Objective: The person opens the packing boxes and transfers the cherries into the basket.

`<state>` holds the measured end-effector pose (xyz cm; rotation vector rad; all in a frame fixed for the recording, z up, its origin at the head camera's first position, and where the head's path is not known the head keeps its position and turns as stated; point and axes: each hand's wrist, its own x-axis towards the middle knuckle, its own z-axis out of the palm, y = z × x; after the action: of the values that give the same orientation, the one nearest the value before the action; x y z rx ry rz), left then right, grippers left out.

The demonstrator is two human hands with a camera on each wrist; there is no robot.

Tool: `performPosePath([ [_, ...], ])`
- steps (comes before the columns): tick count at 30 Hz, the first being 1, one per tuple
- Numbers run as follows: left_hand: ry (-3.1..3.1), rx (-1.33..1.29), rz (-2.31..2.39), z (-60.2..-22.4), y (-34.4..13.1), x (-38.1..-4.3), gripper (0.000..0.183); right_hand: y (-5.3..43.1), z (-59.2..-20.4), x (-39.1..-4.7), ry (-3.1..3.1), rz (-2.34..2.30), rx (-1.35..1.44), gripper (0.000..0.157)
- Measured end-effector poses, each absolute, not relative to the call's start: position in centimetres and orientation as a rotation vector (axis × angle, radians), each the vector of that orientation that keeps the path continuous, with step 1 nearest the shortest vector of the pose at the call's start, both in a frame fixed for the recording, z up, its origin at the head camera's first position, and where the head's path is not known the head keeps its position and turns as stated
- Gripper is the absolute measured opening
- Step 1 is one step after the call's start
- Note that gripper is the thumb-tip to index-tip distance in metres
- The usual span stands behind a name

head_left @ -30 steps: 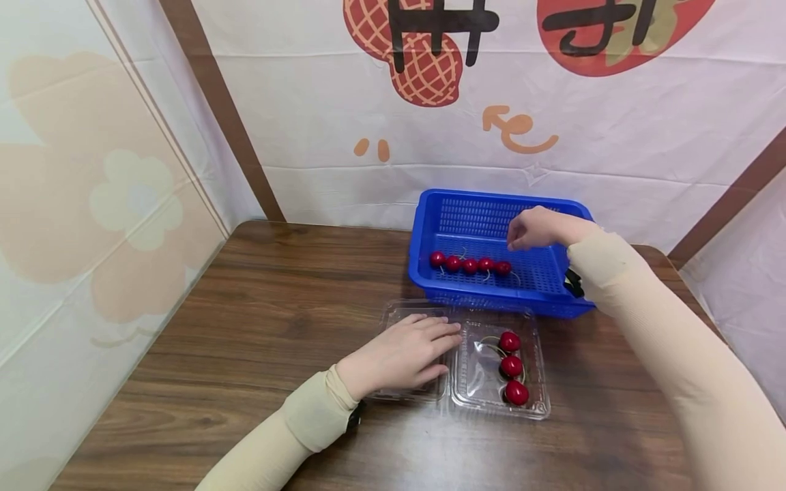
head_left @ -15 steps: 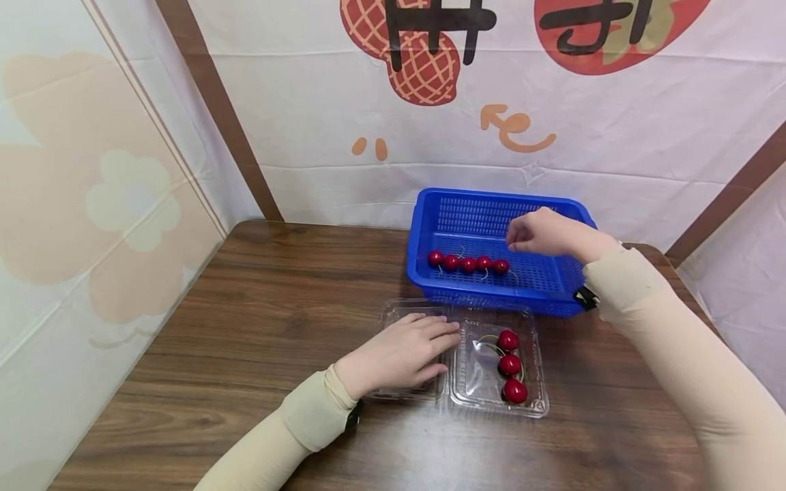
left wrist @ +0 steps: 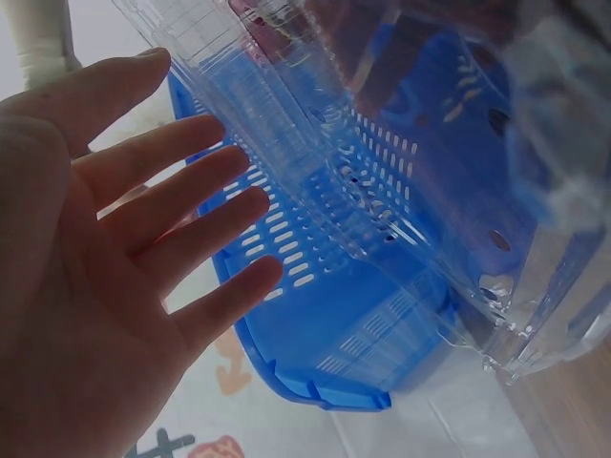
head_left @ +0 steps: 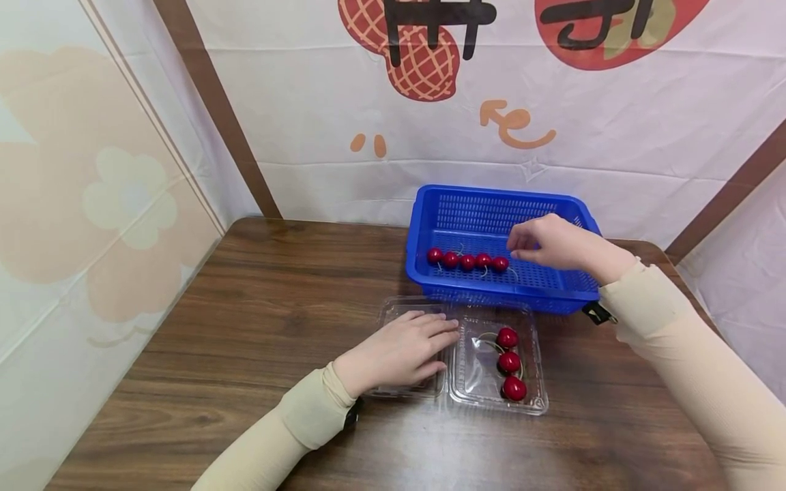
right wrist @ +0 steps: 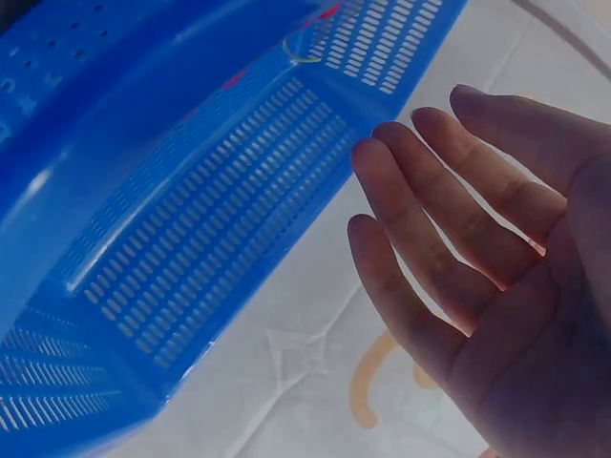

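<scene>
Empty right hand [head_left: 548, 243] above blue basket [head_left: 510, 292]

Five cherries [head_left: 467, 262] sit in a row inside; three cherries [head_left: 509, 362] line the right side of the clear clamshell [head_left: 475, 375], laid open perhaps for access. The left hand [head_left: 396, 349], fingers [left wrist: 181, 196] straight and gripping nothing, covers its other half, probably steadying it. The right fingers [right wrist: 410, 234] hang loosely parted, likely raised to spare the row.
</scene>
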<state>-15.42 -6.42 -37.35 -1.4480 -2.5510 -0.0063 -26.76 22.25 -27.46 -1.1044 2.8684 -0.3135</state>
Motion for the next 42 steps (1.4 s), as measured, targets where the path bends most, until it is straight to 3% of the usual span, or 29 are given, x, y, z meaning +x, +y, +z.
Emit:
performPosePath([
  [42, -2.543, -1.450, -0.034, -37.5, -6.3, -15.6, 0.048, 22.8, -30.3, -21.2, 2.919, -0.553, -1.351, 0.012],
])
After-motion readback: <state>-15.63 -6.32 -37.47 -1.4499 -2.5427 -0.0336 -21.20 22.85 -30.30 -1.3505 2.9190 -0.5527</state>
